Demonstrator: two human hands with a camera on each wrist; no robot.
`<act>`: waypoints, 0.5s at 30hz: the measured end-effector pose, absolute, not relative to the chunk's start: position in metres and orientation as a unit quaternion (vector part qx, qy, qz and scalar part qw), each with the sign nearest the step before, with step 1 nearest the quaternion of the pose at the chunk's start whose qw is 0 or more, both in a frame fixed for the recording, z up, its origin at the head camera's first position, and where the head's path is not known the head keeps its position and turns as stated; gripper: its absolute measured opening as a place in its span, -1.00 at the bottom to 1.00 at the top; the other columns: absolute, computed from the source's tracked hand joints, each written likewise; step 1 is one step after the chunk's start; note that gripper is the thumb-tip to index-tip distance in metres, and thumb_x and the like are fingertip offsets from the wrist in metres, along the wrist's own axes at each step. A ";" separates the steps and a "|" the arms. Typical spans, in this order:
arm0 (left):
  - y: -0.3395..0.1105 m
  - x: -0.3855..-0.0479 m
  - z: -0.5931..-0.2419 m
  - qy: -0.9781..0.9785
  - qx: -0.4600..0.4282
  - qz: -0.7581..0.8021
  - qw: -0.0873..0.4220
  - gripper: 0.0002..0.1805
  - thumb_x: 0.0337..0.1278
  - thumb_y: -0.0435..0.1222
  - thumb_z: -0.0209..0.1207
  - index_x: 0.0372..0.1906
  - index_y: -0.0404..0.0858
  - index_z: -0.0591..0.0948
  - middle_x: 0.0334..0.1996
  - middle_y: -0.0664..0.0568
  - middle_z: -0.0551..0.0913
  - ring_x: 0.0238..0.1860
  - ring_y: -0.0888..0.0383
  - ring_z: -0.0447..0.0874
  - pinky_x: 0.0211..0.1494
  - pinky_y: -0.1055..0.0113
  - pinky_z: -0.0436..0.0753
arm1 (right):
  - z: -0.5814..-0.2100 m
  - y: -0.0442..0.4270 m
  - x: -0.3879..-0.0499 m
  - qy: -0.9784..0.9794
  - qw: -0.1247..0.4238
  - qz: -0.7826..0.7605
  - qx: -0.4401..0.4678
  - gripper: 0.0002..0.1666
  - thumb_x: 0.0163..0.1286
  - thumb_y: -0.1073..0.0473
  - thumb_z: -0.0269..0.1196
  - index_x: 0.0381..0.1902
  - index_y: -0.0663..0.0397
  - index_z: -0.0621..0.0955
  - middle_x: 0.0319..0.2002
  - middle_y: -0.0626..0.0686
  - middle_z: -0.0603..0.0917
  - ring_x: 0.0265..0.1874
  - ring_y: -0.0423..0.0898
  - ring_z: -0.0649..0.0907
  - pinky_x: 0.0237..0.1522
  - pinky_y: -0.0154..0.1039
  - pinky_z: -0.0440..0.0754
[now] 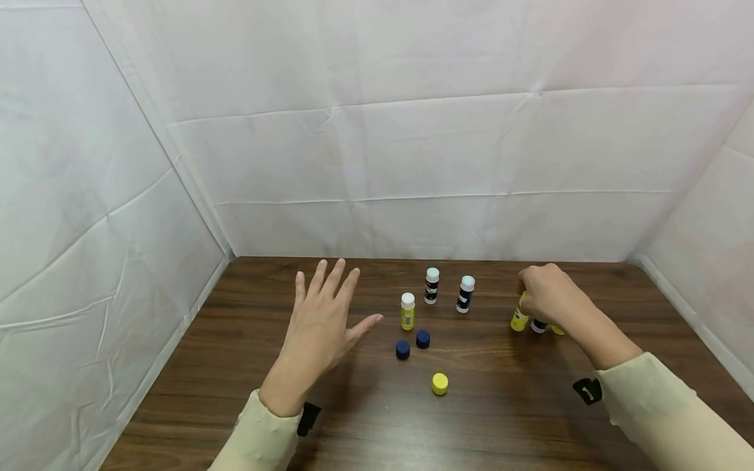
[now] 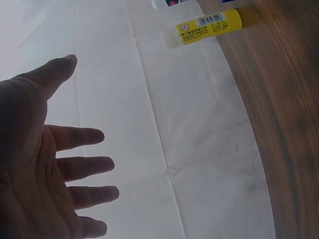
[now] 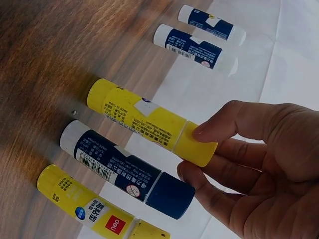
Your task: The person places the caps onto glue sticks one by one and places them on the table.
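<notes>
With thumb and fingers, my right hand pinches the yellow cap of an upright yellow glue stick. Beside that stick stand a navy-capped glue stick and another yellow glue stick, both partly hidden by the hand in the head view. My left hand hovers over the left side of the table, fingers spread and holding nothing. Nearest to it is a yellow glue stick with a white top. Two navy glue sticks with white tops stand farther back, between the hands.
Two loose navy caps and one yellow cap lie in front of the white-topped sticks. The brown wooden table meets a white sheet wall at the back, with more white sheeting on both sides.
</notes>
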State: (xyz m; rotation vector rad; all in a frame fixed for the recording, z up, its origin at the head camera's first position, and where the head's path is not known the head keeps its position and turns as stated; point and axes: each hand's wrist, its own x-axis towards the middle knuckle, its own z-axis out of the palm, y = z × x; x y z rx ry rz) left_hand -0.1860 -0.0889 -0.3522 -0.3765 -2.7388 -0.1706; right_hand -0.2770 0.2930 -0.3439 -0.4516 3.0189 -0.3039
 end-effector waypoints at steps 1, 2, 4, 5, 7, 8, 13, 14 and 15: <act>-0.089 -0.186 -0.352 -0.972 -0.134 -0.061 0.184 -0.08 0.28 0.37 0.05 0.53 -0.12 0.33 0.56 -0.13 0.22 0.58 -0.20 0.07 0.56 -0.31 -0.07 | -0.344 0.293 -0.277 0.984 0.036 -0.097 -0.147 -0.73 0.16 0.39 0.20 -0.17 0.35 0.68 -0.28 0.22 0.71 -0.38 0.06 0.66 -0.45 -0.11 0.63; -0.088 -0.186 -0.352 -0.972 -0.135 -0.062 0.182 -0.08 0.28 0.37 0.05 0.53 -0.13 0.33 0.56 -0.13 0.22 0.58 -0.20 0.08 0.56 -0.31 -0.07 | -0.345 0.293 -0.277 0.984 0.036 -0.096 -0.148 -0.73 0.16 0.39 0.20 -0.17 0.35 0.68 -0.28 0.22 0.71 -0.38 0.06 0.66 -0.45 -0.11 0.64; -0.088 -0.186 -0.351 -0.972 -0.136 -0.065 0.180 -0.09 0.28 0.36 0.07 0.52 -0.13 0.35 0.55 -0.13 0.23 0.57 -0.20 0.09 0.56 -0.31 -0.07 | -0.345 0.293 -0.277 0.983 0.037 -0.095 -0.150 -0.73 0.15 0.39 0.20 -0.17 0.35 0.68 -0.29 0.21 0.71 -0.38 0.06 0.66 -0.45 -0.11 0.63; -0.088 -0.186 -0.351 -0.972 -0.138 -0.065 0.180 -0.10 0.28 0.35 0.07 0.52 -0.14 0.35 0.55 -0.13 0.24 0.57 -0.20 0.10 0.56 -0.31 -0.06 | -0.345 0.293 -0.277 0.983 0.038 -0.095 -0.150 -0.73 0.15 0.39 0.20 -0.17 0.35 0.68 -0.29 0.21 0.71 -0.38 0.06 0.65 -0.46 -0.12 0.63; -0.087 -0.187 -0.351 -0.971 -0.141 -0.066 0.179 -0.10 0.27 0.35 0.08 0.51 -0.14 0.36 0.54 -0.13 0.25 0.56 -0.20 0.11 0.56 -0.30 -0.05 | -0.345 0.294 -0.277 0.983 0.041 -0.096 -0.152 -0.73 0.14 0.40 0.20 -0.18 0.35 0.68 -0.29 0.22 0.70 -0.38 0.06 0.65 -0.46 -0.12 0.62; -0.087 -0.187 -0.351 -0.971 -0.142 -0.066 0.180 -0.10 0.27 0.35 0.09 0.51 -0.14 0.37 0.54 -0.13 0.25 0.56 -0.20 0.11 0.56 -0.30 -0.04 | -0.345 0.294 -0.278 0.983 0.043 -0.098 -0.151 -0.72 0.14 0.40 0.19 -0.17 0.35 0.68 -0.29 0.22 0.70 -0.38 0.06 0.65 -0.47 -0.13 0.62; -0.086 -0.188 -0.352 -0.971 -0.142 -0.062 0.180 -0.09 0.26 0.36 0.09 0.50 -0.14 0.37 0.54 -0.13 0.26 0.56 -0.19 0.12 0.56 -0.31 -0.01 | -0.342 0.291 -0.274 0.984 0.020 -0.093 -0.151 -0.74 0.20 0.32 0.29 -0.13 0.28 0.68 -0.23 0.21 0.73 -0.31 0.12 0.67 -0.35 -0.01 0.65; -0.085 -0.187 -0.353 -0.972 -0.140 -0.061 0.178 -0.09 0.26 0.36 0.09 0.51 -0.14 0.36 0.54 -0.13 0.25 0.56 -0.19 0.11 0.56 -0.31 -0.01 | -0.340 0.289 -0.271 0.984 0.005 -0.092 -0.150 -0.71 0.24 0.26 0.31 -0.09 0.27 0.68 -0.19 0.23 0.74 -0.26 0.15 0.68 -0.28 0.05 0.66; -0.085 -0.186 -0.352 -0.973 -0.138 -0.061 0.177 -0.09 0.26 0.36 0.08 0.52 -0.13 0.36 0.55 -0.13 0.24 0.57 -0.19 0.09 0.55 -0.32 -0.02 | -0.337 0.286 -0.267 0.984 -0.015 -0.091 -0.151 -0.67 0.29 0.18 0.34 -0.04 0.26 0.67 -0.15 0.24 0.74 -0.21 0.19 0.68 -0.20 0.11 0.66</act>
